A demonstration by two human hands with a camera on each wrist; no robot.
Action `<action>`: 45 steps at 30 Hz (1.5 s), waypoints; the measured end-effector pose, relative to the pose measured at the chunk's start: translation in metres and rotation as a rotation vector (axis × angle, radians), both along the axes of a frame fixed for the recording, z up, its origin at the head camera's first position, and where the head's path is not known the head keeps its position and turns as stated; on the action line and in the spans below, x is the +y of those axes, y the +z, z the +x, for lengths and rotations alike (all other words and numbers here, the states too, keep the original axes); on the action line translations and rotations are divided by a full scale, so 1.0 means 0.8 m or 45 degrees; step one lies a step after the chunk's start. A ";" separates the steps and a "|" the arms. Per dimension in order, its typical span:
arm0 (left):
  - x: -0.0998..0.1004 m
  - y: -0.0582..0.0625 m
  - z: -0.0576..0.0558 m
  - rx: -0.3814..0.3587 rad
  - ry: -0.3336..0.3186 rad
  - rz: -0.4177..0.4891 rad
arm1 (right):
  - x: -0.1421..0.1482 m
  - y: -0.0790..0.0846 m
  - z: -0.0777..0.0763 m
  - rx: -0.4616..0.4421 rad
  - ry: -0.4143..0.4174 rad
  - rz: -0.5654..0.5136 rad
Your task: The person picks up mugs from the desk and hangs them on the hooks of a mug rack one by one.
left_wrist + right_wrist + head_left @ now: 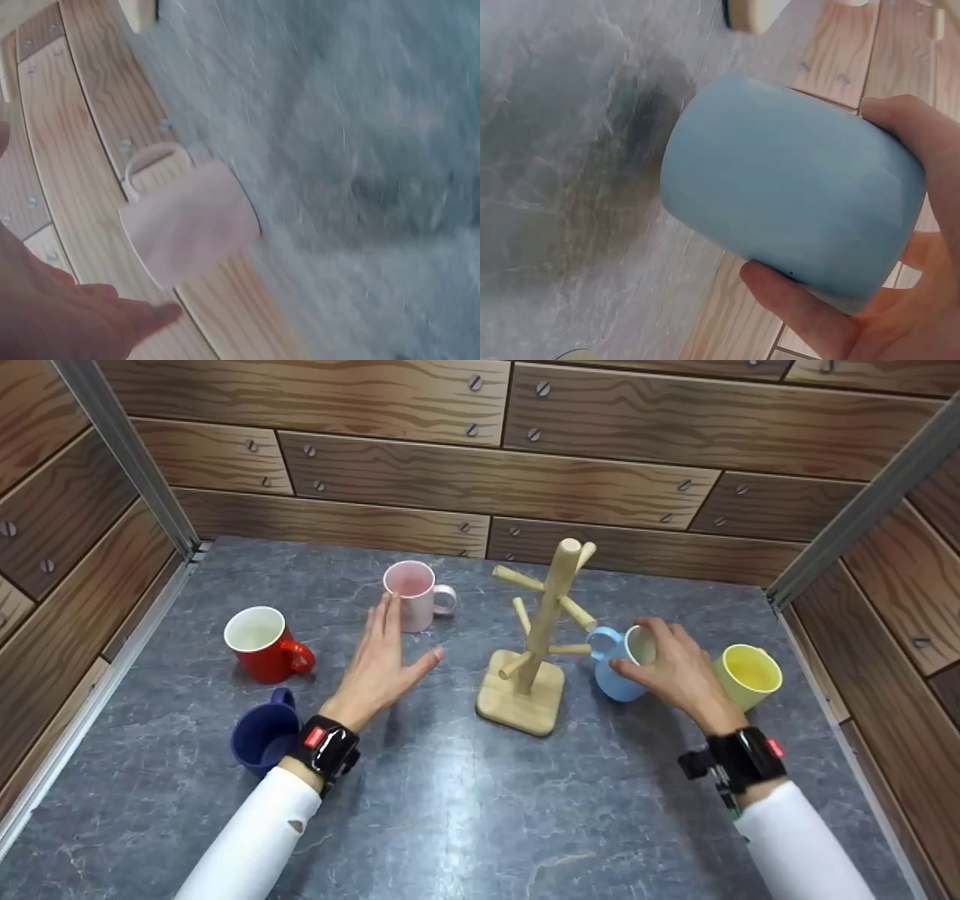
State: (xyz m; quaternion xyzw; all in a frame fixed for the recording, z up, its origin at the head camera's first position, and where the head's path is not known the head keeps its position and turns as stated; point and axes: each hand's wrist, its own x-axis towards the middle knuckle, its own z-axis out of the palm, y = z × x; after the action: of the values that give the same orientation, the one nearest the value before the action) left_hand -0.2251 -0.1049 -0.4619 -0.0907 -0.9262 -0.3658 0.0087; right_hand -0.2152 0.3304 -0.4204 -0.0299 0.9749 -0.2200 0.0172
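Observation:
My right hand grips a light blue mug by its body near the rim. That mug leans a little, its handle turned left beside the end of a low peg on the wooden mug tree. In the right wrist view, the thumb and fingers lie on opposite sides of the light blue mug. With fingers extended and thumb spread, my left hand reaches toward a pink mug, which stands upright, handle to the right. A gap shows between the fingers and the pink mug in the left wrist view.
A red mug stands at the left, with a dark blue mug in front of it, beside my left wrist. Right of my right hand is a yellow mug. Wood-patterned walls enclose the grey tabletop at the back and sides.

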 end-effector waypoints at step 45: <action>0.087 -0.009 0.064 -0.424 -0.597 0.355 | -0.111 -0.027 0.111 -0.304 0.115 -0.677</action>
State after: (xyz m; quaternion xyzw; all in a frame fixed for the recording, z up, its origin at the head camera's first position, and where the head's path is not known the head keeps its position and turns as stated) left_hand -0.1741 -0.0352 -0.4693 -0.2385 -0.8097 -0.4912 -0.2152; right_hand -0.1265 0.2419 -0.4417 -0.0507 0.8719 -0.4685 0.1331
